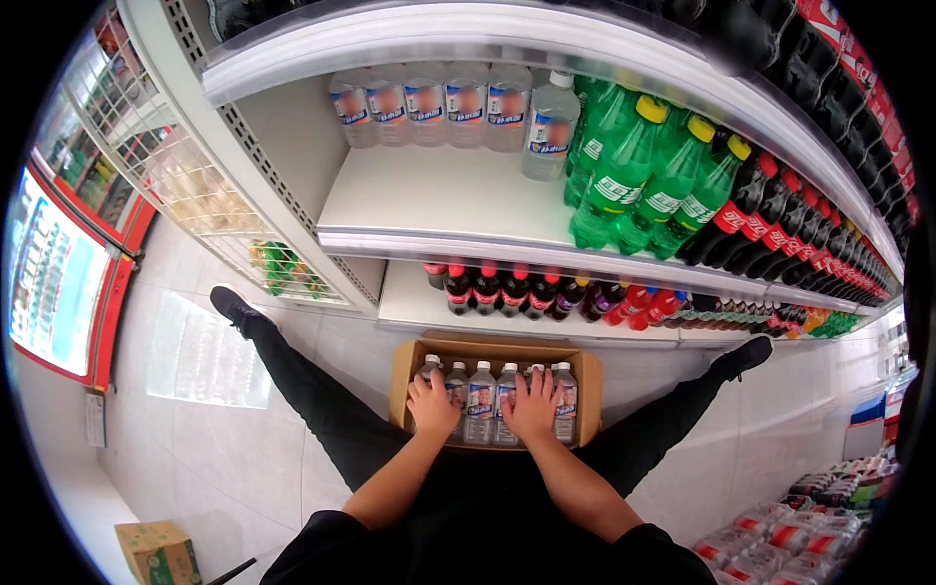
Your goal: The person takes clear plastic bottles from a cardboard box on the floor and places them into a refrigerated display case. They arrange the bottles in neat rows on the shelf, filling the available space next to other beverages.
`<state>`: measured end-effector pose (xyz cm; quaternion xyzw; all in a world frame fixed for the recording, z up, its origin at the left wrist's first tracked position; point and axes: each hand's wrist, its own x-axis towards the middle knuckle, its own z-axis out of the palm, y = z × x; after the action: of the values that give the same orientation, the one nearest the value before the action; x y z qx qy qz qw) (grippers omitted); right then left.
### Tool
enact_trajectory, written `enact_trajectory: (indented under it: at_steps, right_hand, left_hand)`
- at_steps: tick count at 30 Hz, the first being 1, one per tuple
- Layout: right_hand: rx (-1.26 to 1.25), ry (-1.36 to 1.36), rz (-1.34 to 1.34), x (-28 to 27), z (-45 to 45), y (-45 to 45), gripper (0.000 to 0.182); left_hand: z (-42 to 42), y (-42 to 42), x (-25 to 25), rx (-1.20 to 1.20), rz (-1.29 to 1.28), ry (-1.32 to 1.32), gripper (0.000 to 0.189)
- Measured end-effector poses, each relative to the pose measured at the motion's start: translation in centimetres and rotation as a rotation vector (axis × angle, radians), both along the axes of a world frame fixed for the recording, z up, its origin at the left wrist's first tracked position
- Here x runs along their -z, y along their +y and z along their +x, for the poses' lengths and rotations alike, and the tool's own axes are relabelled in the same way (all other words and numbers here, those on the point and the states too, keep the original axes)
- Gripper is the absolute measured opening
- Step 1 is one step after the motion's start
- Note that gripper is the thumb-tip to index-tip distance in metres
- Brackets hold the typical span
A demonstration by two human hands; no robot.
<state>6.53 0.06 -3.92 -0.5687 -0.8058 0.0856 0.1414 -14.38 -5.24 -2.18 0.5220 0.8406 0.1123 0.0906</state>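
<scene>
An open cardboard box [591, 398] stands on the floor between my legs, holding several clear plastic bottles [480, 409] with white caps and blue-and-white labels. My left hand [433, 404] lies over the bottles at the box's left end, its fingers apart and partly covering a capped bottle. Over the bottles right of the middle rests my right hand [531, 406], fingers spread across their upper parts. Both palms face down, and neither hand lifts a bottle. The undersides of the fingers are hidden.
Ahead is a white shelf [439, 194] with a back row of clear bottles [427, 106], green soda bottles [621, 183] and cola bottles [746, 197]. More bottles [515, 289] line the bottom shelf. A wire rack [205, 183] is left; wrapped bottle packs [779, 541] are at lower right.
</scene>
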Motion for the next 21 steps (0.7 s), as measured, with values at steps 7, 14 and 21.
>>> enact_trajectory:
  at_steps: [7,14,21]
  right_hand:
    - [0.054,-0.028,0.009,0.1,0.1,-0.3,0.065]
    - [0.068,-0.066,-0.101,0.4,0.1,0.0,0.067]
    - [0.066,-0.085,-0.119,0.1,0.2,-0.1,0.065]
  left_hand:
    - [-0.2,-0.5,2.2,-0.236,-0.084,-0.355,0.095]
    - [-2.1,0.1,2.4,-0.223,0.077,-0.635,0.096]
    - [-0.7,3.1,-8.4,0.058,0.506,-1.024,0.104]
